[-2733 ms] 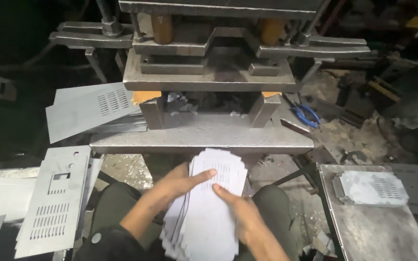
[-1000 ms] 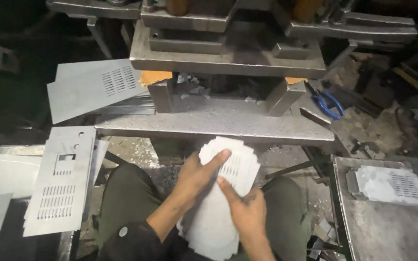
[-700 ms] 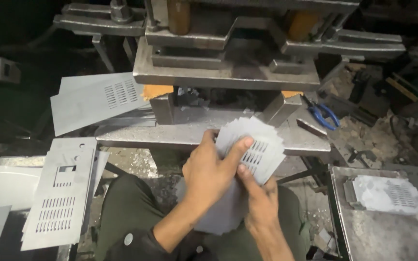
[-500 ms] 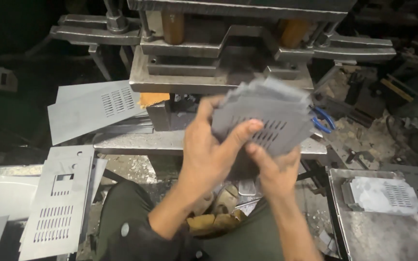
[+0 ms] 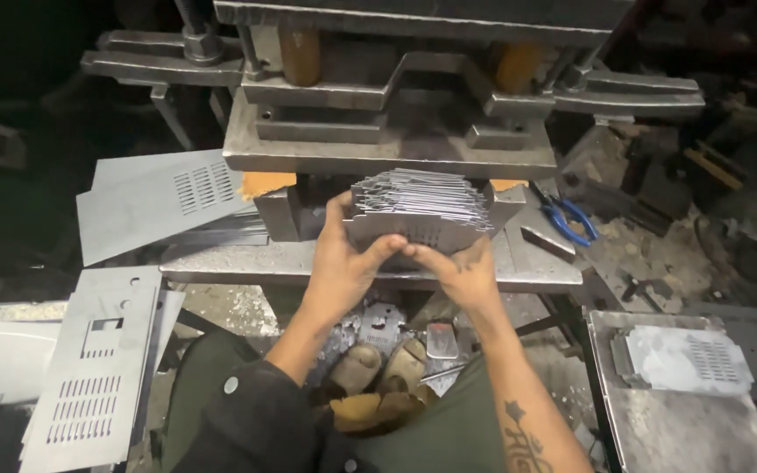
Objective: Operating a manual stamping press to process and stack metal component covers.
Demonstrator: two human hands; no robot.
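Note:
Both hands grip one thick stack of thin grey metal plates (image 5: 420,203), turned on edge so the sheet edges face up. My left hand (image 5: 343,258) clasps its left end, thumb across the slotted front face. On the right, my right hand (image 5: 464,270) supports the lower right corner from below. The stack hovers just over the press table (image 5: 221,261), in front of the gap under the heavy steel press head (image 5: 396,140).
Slotted grey panels lie at the left (image 5: 89,368) and behind (image 5: 164,197). Blue-handled pliers (image 5: 567,219) rest on the table's right end. A bench at right carries a small pile of plates (image 5: 685,359). Scrap pieces and my feet (image 5: 378,368) sit below.
The stack came up from my lap, was turned from flat to on edge, and moved forward to the press table. The camera tilted with it, revealing my feet.

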